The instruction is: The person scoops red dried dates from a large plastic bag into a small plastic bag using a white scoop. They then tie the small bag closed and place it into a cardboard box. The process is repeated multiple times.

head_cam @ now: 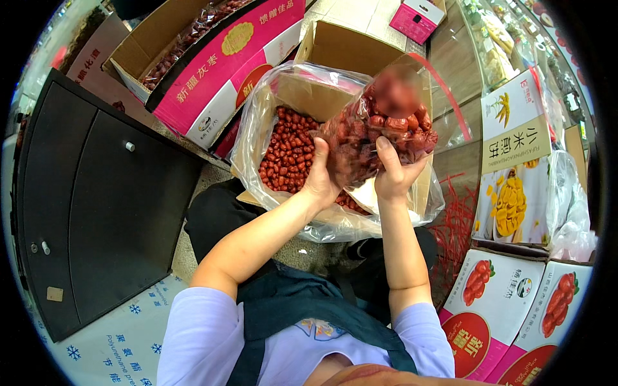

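Between my two hands is a clear plastic bag filled with dried red jujubes (355, 132). My left hand (322, 177) grips its lower left side, thumb pointing up. My right hand (397, 169) holds the lower right, its thumb pressed against the film. The bag is held above an open cardboard box lined with a clear plastic liner (256, 140). Loose red jujubes (287, 154) lie inside that box, partly hidden by the bag and my forearms. Something white (365, 195) shows in the box below the bag.
A pink carton (217, 62) holding bagged jujubes stands at upper left. Beside it is a black cabinet (116, 207). Red plastic strands (454, 227) lie on the floor at right. Printed cartons (497, 294) stack along the right, with a small pink box (416, 21) at the top.
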Available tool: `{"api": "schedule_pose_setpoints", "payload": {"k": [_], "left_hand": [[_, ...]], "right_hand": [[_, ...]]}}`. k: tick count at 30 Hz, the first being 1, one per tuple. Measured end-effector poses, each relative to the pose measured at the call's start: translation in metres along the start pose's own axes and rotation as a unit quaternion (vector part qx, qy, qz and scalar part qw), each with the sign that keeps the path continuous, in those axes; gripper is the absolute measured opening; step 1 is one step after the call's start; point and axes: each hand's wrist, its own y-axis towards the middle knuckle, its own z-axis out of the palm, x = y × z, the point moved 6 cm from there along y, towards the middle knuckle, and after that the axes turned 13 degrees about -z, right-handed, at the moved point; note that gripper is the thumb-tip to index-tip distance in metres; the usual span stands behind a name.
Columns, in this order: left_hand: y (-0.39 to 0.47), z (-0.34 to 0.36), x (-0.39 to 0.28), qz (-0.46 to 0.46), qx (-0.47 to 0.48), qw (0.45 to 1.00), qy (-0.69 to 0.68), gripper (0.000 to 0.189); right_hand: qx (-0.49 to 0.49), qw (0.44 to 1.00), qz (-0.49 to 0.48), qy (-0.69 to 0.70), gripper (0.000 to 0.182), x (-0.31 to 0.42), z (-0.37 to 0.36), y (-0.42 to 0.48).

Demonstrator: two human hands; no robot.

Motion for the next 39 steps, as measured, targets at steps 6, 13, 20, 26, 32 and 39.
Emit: {"api": "schedule_pose_setpoints", "payload": {"k": [6, 13, 20, 26, 32, 39], "left_hand": [[0.006, -0.006, -0.014, -0.025, -0.038, 0.999, 0.002, 0.098], [-0.003, -0.011, -0.011, -0.026, -0.097, 0.995, -0.017, 0.103], [-0.007, -0.005, -0.017, -0.024, -0.107, 0.988, -0.112, 0.093], [-0.003, -0.019, -0.006, -0.005, -0.106, 0.99, -0.095, 0.093], [0.001, -0.049, -0.041, -0.03, -0.184, 0.982, 0.038, 0.069], [0.001, 0.013, -0.073, 0.091, 0.041, 0.919, 0.381, 0.08]], "right_hand": [[0.084, 0.995, -0.035, 0.041, 0.094, 0.007, 0.012, 0.01], [0.073, 0.996, 0.026, 0.036, 0.062, -0.007, 0.007, 0.01], [0.059, 0.993, 0.06, 0.078, 0.057, -0.01, 0.007, 0.013], [0.013, 0.999, 0.034, 0.025, 0.035, -0.02, -0.012, 0.016], [0.007, 0.995, 0.045, 0.09, 0.022, -0.012, -0.026, 0.029], [0.07, 0.967, 0.206, 0.133, 0.024, -0.027, -0.008, 0.006]]}}
